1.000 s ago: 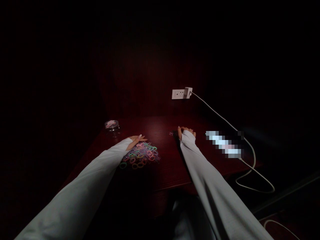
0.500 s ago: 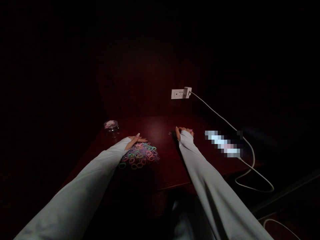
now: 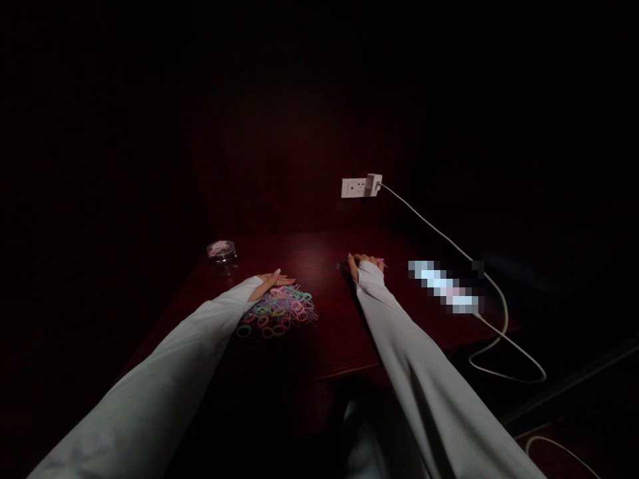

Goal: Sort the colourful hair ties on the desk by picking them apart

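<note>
A heap of hair ties in pink, green, yellow and purple lies on the dark red table. Against its far left side rests my left hand, fingers stretched out to the right and holding nothing visible. Further right, my right hand lies low on the tabletop, its thumb apart from the bent fingers. Its palm is hidden, and I see nothing held in it. Small dark bits, too dim to name, lie just left of its thumb.
A clear round jar with a pinkish top stands at the back left. To the right lies a bright, pixelated device on a white cable. That cable runs to a charger in the wall socket.
Almost nothing differs. My right hand has shifted very slightly to the left; my left hand and the heap of hair ties stay in place.
</note>
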A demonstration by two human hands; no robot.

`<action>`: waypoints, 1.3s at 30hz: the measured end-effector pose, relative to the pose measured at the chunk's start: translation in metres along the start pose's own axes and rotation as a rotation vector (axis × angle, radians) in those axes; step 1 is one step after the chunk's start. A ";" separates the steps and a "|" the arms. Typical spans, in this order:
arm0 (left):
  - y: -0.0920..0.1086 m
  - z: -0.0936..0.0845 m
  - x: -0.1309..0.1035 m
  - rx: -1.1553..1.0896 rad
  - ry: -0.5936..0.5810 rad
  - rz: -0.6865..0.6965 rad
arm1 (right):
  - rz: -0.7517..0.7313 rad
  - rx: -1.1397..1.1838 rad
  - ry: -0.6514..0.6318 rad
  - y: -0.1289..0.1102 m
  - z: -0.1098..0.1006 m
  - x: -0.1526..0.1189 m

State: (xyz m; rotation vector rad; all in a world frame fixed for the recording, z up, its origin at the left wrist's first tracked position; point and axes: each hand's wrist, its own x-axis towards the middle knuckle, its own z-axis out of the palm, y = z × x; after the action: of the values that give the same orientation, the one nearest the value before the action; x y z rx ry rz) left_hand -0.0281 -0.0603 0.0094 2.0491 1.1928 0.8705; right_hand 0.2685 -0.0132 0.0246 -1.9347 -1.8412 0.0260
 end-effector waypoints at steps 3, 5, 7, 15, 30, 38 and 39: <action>-0.004 -0.001 0.002 0.000 0.019 0.032 | 0.003 -0.004 -0.011 -0.002 -0.002 -0.001; -0.006 -0.002 0.004 -0.009 0.026 0.048 | 0.009 -0.011 -0.018 -0.003 -0.002 -0.001; -0.007 -0.003 0.004 -0.018 0.032 0.056 | 0.010 -0.016 -0.023 -0.004 -0.002 -0.001; 0.005 -0.006 0.000 -0.028 0.021 0.064 | -0.025 -0.001 -0.046 -0.005 -0.003 -0.001; -0.012 -0.012 0.003 0.199 0.053 -0.105 | -0.401 0.111 -0.105 0.000 0.017 -0.001; -0.021 -0.006 0.004 0.120 0.027 -0.065 | -0.408 0.099 -0.108 0.000 0.020 0.000; -0.021 -0.006 0.005 0.114 0.030 -0.063 | -0.410 0.098 -0.113 0.001 0.020 0.000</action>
State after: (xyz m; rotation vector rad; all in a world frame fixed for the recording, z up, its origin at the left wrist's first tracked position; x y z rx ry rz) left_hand -0.0414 -0.0467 -0.0018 2.0831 1.3439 0.8233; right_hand 0.2626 -0.0070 0.0066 -1.4869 -2.2335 0.0930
